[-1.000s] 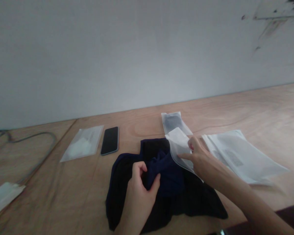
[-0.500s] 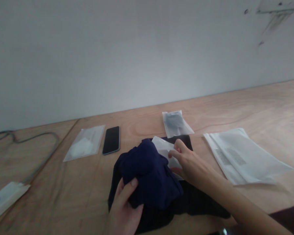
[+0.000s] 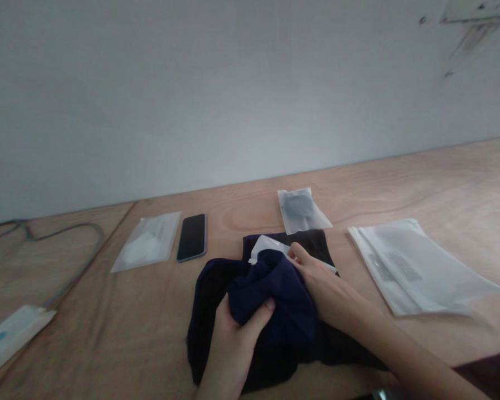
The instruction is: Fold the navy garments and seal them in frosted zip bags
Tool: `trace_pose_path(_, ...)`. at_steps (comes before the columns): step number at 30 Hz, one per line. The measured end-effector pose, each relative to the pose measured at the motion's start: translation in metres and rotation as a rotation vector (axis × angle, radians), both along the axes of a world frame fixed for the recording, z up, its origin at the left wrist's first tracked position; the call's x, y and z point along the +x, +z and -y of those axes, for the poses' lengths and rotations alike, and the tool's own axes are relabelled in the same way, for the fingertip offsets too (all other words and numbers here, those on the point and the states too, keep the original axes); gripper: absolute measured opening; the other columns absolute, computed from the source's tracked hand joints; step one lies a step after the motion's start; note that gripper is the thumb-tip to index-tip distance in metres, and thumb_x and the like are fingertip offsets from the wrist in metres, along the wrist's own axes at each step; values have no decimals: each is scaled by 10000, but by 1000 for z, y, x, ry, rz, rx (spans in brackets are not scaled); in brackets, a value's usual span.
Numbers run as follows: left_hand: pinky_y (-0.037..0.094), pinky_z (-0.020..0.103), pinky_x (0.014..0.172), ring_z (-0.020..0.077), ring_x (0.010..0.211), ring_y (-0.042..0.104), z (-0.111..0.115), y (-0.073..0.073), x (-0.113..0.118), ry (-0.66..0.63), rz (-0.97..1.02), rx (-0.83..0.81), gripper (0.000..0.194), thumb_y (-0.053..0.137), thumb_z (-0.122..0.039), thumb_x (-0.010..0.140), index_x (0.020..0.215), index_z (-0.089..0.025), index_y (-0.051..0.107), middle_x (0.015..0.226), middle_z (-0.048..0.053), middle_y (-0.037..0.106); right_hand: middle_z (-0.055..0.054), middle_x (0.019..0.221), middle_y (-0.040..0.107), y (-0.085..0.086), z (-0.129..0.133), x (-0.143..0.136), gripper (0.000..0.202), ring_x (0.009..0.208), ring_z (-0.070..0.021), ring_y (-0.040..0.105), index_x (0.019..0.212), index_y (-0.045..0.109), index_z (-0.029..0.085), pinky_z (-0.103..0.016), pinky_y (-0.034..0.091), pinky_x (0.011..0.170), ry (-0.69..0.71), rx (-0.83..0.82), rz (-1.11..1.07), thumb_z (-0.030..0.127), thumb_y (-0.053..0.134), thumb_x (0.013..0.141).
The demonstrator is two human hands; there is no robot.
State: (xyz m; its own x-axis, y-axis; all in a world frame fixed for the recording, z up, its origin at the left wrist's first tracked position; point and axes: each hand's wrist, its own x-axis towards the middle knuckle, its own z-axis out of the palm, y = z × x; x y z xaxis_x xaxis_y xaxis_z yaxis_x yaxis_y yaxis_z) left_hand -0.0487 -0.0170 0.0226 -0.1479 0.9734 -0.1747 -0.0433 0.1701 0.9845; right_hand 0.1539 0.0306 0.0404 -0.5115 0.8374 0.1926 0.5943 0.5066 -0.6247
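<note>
A bunched navy cloth [image 3: 275,294] is gripped by my left hand [image 3: 237,333], thumb on top and the other fingers mostly beneath it. My right hand [image 3: 316,278] is bent against the cloth's right side, fingers closed near its upper edge; its fingertips are partly hidden. Behind the bundle, a thin white sheet or bag [image 3: 266,243] lies partly covered, its right end showing past my right hand. Dark fabric [image 3: 210,300] is spread flat on the wooden table beneath both hands.
Left of the fabric are a phone [image 3: 192,238] and a clear bag [image 3: 148,241]. A small bag with dark contents [image 3: 302,210] lies behind. Larger frosted bags [image 3: 416,266] lie right. A cable [image 3: 83,272] and white power strip [image 3: 14,339] are far left, on the wooden table [image 3: 129,333].
My left hand and the navy bundle have moved right. The bundle now covers more of the white sheet, and my right hand has come against the cloth.
</note>
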Motion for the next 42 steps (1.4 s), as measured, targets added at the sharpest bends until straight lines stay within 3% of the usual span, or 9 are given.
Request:
trace_pose_path(6, 600, 476, 1011, 319, 1105, 769, -12, 2, 2, -75, -298, 113, 335, 783, -273, 799, 1125, -197, 762, 1133, 83, 818, -114, 1257, 518, 9, 1, 1, 597, 999, -213, 622, 1325, 567, 192, -417, 589, 919, 20, -30, 61, -87, 481, 805)
trace_pose_path(10, 561, 498, 1081, 305, 1174, 747, -16, 4, 0, -187, -424, 213, 412, 714, -185, 825, 1234, -221, 738, 1219, 86, 797, -112, 1272, 522, 9, 8, 4, 671, 1013, -216, 622, 1433, 508, 221, -445, 602, 957, 25, 50, 28, -79, 456, 834)
trace_pose_path(17, 582, 504, 1061, 316, 1233, 727, -24, 6, 1, -302, -682, 322, 637, 631, -66, 812, 1429, -226, 652, 1327, 109, 758, -103, 1244, 568, 16, 23, 0, 515, 891, -190, 662, 1399, 522, 262, -388, 643, 841, -67, 196, -21, 8, 439, 959)
trace_pose_path(20, 608, 487, 1014, 316, 1196, 746, -29, 7, 3, -336, -697, 329, 650, 611, -40, 809, 1427, -236, 658, 1299, 101, 771, -108, 1232, 598, 17, 30, -3, 475, 882, -194, 679, 1367, 518, 257, -357, 645, 798, -106, 221, -24, 10, 431, 972)
trace_pose_path(25, 544, 450, 1104, 310, 1270, 704, -36, 12, 4, -367, -669, 252, 666, 650, -10, 767, 1399, -217, 691, 1343, 100, 752, -101, 1169, 637, 10, 37, -6, 448, 961, -243, 688, 1336, 482, 241, -401, 639, 824, -133, 219, -42, -5, 424, 966)
trace_pose_path(30, 601, 345, 858, 265, 976, 779, -41, 27, 5, -551, -560, 237, 514, 610, -8, 787, 1207, -239, 796, 1110, 46, 825, -80, 1142, 646, 10, 39, -8, 355, 964, -255, 693, 1222, 493, 245, -405, 619, 814, -119, 194, -72, 2, 448, 967)
trace_pose_path(35, 571, 346, 936, 296, 1052, 757, -43, 28, 4, -358, -226, 110, 463, 770, -118, 748, 1204, -199, 791, 1151, 59, 816, -94, 1169, 610, 3, 39, -3, 339, 877, -226, 685, 1228, 503, 230, -382, 613, 749, -208, 220, -82, 26, 478, 958)
trace_pose_path(39, 556, 357, 947, 317, 1072, 745, -38, 13, 9, -86, 36, -76, 441, 879, -185, 659, 1094, -171, 807, 1053, 75, 825, -111, 1088, 599, -13, 39, 4, 158, 809, -226, 659, 960, 536, 209, -400, 607, 707, -311, 313, -40, 54, 514, 938)
trace_pose_path(42, 569, 367, 903, 309, 1016, 757, -30, 4, 19, 19, 123, -123, 395, 873, -268, 691, 1060, -152, 795, 992, 87, 823, -111, 1038, 603, -19, 42, 8, 175, 882, -269, 641, 868, 547, 206, -454, 603, 755, -309, 370, 38, 35, 538, 903)
